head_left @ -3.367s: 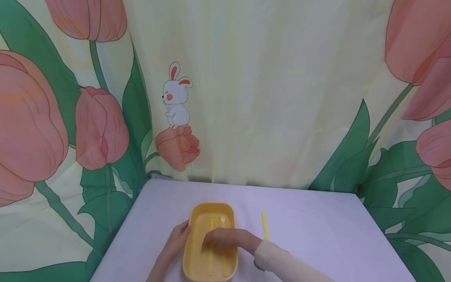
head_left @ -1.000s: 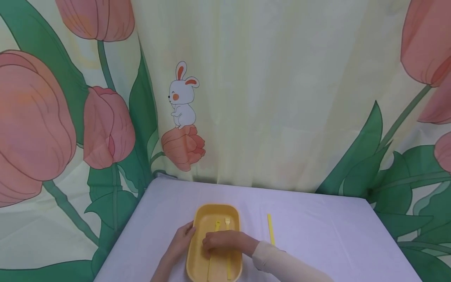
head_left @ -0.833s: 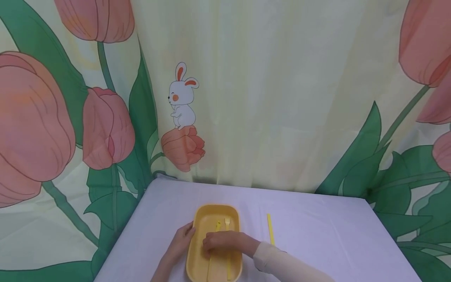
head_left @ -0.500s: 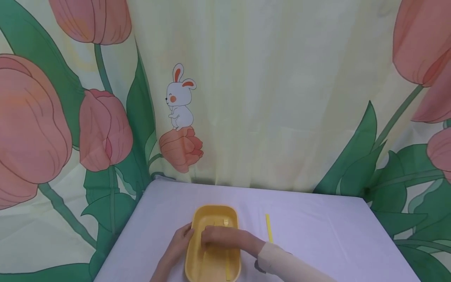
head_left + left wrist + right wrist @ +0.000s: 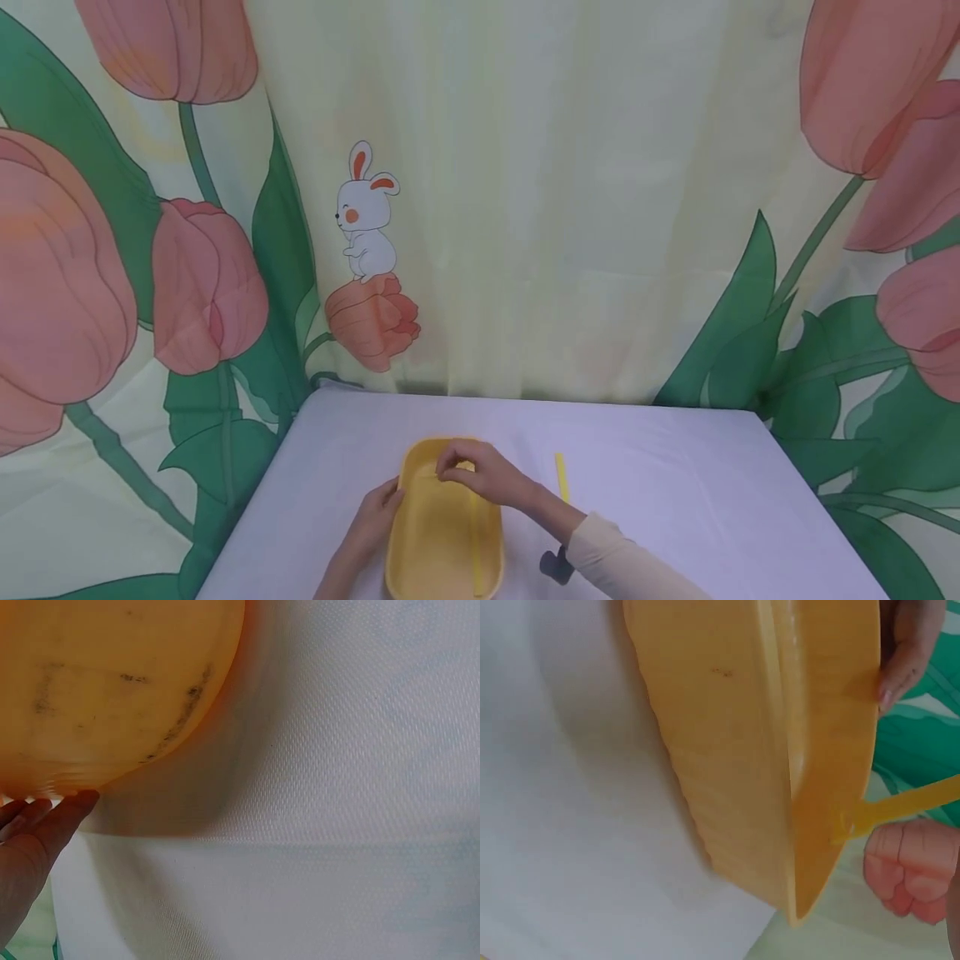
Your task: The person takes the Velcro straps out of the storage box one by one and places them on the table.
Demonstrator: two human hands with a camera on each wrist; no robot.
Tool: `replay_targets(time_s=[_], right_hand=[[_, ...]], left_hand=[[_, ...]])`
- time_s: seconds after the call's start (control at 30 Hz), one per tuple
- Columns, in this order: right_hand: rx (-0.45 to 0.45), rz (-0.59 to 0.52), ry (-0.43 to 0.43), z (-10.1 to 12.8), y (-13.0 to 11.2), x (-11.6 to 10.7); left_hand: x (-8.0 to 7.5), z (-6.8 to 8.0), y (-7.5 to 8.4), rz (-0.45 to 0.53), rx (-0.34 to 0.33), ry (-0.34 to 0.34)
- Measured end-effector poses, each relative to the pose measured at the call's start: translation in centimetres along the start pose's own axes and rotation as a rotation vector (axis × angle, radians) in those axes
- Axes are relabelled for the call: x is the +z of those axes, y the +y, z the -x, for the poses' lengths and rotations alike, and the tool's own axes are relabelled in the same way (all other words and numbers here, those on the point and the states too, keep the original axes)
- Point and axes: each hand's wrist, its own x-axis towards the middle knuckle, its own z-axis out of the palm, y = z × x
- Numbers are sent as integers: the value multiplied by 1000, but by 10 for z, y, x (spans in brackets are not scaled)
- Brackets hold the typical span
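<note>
A yellow rectangular tray [image 5: 442, 542] lies on the table, tilted up in the right wrist view. My left hand [image 5: 372, 521] grips its left rim, with fingertips [image 5: 88, 798] at the tray's side in the left wrist view. Over the tray's far end, my right hand [image 5: 480, 473] pinches a thin yellow plastic stick [image 5: 900, 806] with a small notched end. That end overlaps the tray's inner wall in the right wrist view. A yellow plastic fork [image 5: 477, 546] lies lengthwise inside the tray on the right, its head partly hidden behind the right hand.
Another yellow strip [image 5: 562, 477] lies on the white-covered table [image 5: 675, 500], right of the tray, partly behind the right forearm. A dark wrist camera [image 5: 557, 567] sits by the right sleeve. Behind the table hangs a curtain [image 5: 555, 208] with tulips and a rabbit.
My right hand has lifted the notched yellow stick from the tray floor and moved toward the far end, turning the stick crosswise. The left hand keeps its grip on the rim.
</note>
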Motion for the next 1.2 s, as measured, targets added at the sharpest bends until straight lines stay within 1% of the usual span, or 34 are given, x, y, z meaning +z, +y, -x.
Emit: replay_targets(time_s=[0.07,0.17,0.27,0.33,0.4,0.53,0.63,0.73,0.8,0.93,1.03,1.2], right_hand=[[100,-92,67,5,1,-5],[207,-169,169,14,3,-13],[294,-193,254,21,5,-23],[350,-206,296,26,6,-29],[394,-244,328,31,6,-34],[462,-312,389,39,-4,-44],[494,-321,428,45,-11,-50],[528,-341,476,53,-10,-54],[555,-361,517,59,-6,-57],[614,-382,606,77,17,-63],[641,-347,660,92,33,-68],[695,-281,705,112,41,-80]], left_hand=[[1,-1,0,-6,-40,1],[2,-2,1,-20,-80,1],[2,-4,0,-17,-90,0],[1,-4,-1,-14,-82,-4],[0,-4,-1,-10,-73,-9],[-1,-4,-2,-6,-64,-27],[-1,-4,-1,-6,-74,-32],[0,-5,-1,-7,-68,-37],[-1,-3,-2,2,-43,-39],[-2,-1,-2,15,-3,-40],[-3,-2,-2,15,-13,-41],[-4,-3,-2,9,-28,-51]])
